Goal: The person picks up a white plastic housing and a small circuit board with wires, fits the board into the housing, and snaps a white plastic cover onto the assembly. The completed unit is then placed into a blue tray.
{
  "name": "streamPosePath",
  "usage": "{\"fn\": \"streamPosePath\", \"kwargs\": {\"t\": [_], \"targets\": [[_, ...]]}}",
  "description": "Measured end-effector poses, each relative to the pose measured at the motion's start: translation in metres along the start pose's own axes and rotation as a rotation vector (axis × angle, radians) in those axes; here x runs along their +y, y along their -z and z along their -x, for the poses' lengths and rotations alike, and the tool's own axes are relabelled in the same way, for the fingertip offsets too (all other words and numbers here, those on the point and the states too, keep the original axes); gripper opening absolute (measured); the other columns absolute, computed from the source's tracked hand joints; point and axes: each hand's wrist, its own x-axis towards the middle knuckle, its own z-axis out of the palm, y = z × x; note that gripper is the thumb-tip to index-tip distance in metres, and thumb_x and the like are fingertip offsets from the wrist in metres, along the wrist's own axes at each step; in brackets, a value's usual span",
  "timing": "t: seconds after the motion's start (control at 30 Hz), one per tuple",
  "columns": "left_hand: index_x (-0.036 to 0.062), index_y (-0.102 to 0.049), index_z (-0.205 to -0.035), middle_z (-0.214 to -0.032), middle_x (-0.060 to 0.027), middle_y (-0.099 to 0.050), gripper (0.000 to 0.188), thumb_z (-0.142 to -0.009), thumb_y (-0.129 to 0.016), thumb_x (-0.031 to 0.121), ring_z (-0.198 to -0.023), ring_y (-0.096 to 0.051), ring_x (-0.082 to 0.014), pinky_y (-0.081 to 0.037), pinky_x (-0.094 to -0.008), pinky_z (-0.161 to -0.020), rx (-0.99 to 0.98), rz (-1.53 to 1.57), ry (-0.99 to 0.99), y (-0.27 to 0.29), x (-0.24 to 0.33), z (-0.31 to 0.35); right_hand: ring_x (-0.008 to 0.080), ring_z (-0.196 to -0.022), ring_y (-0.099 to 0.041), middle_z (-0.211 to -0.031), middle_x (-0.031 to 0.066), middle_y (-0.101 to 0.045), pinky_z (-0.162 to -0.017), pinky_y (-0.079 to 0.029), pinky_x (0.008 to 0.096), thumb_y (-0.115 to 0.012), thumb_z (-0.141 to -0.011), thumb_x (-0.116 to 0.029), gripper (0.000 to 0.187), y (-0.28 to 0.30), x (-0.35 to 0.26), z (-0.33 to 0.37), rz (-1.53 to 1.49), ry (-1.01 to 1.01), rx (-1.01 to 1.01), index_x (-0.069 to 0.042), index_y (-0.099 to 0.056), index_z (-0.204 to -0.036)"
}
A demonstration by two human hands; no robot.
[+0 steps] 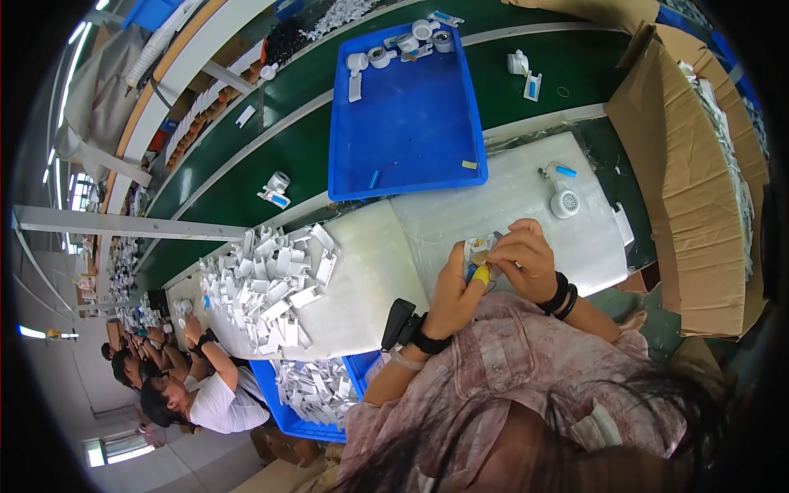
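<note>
Above the near edge of the pale work surface, my two hands meet over a small white plastic part [477, 245] with a bit of blue on it. My left hand [450, 297] grips it from the left, and something yellow covers its thumb tip. Closed in a pinch against the same part is my right hand [528, 261]; what lies between its fingertips is too small to make out. Beyond my right hand lies a round white vented head [565, 203], with a blue cylindrical cell [565, 171] wired beside it.
A big blue tray [403, 123] holds several white round units at its far end. White plastic shells [275, 275] are heaped on the left, above another blue bin [283, 415]. An open cardboard box [686, 181] stands at right. Co-workers sit along the green conveyor [300, 160].
</note>
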Motion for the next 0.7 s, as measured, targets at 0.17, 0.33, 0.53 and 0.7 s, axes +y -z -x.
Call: {"fn": "streamPosePath", "kwargs": {"t": [0.17, 0.33, 0.53, 0.7], "targets": [[0.0015, -0.042, -0.126, -0.102, -0.0065, -0.056, 0.042, -0.084, -0.040, -0.004, -0.086, -0.056, -0.0107, -0.052, -0.0247, -0.071, 0.024, -0.059, -0.101, 0.000, -0.011, -0.001, 0.0187, -0.075, -0.058, -0.081, 0.0014, -0.063, -0.085, -0.041, 0.0385, -0.072, -0.074, -0.004, 0.016, 0.000, 0.000, -0.001, 0.005, -0.002, -0.032, -0.010, -0.067, -0.088], [-0.0006, -0.044, -0.120, -0.095, -0.0111, -0.058, 0.035, -0.085, -0.046, 0.000, -0.081, -0.057, -0.0177, -0.049, -0.0285, -0.068, 0.030, -0.057, -0.071, 0.002, -0.009, -0.002, 0.0181, -0.075, -0.059, -0.080, 0.0017, -0.063, -0.087, -0.040, 0.0382, -0.071, -0.076, -0.004, 0.014, 0.000, -0.001, -0.001, 0.008, -0.050, -0.042, -0.009, -0.067, -0.088], [-0.0030, -0.046, -0.116, -0.087, -0.0144, -0.060, 0.027, -0.093, -0.050, 0.012, -0.071, -0.058, -0.0233, -0.046, -0.0327, -0.065, 0.068, -0.081, -0.095, -0.004, -0.005, 0.000, 0.0186, -0.076, -0.059, -0.080, 0.0018, -0.063, -0.087, -0.040, 0.0378, -0.070, -0.075, -0.002, 0.015, 0.001, -0.005, -0.005, -0.026, -0.066, -0.070, -0.009, -0.066, -0.088], [-0.0028, -0.047, -0.118, -0.084, -0.0134, -0.060, 0.028, -0.097, -0.049, 0.015, -0.065, -0.057, -0.0203, -0.045, -0.0313, -0.060, 0.092, -0.130, -0.111, -0.004, -0.009, 0.001, 0.0182, -0.076, -0.058, -0.080, 0.0015, -0.063, -0.088, -0.039, 0.0377, -0.070, -0.075, -0.001, 0.016, 0.003, -0.006, -0.009, -0.018, -0.050, -0.082, -0.009, -0.066, -0.088]]}}
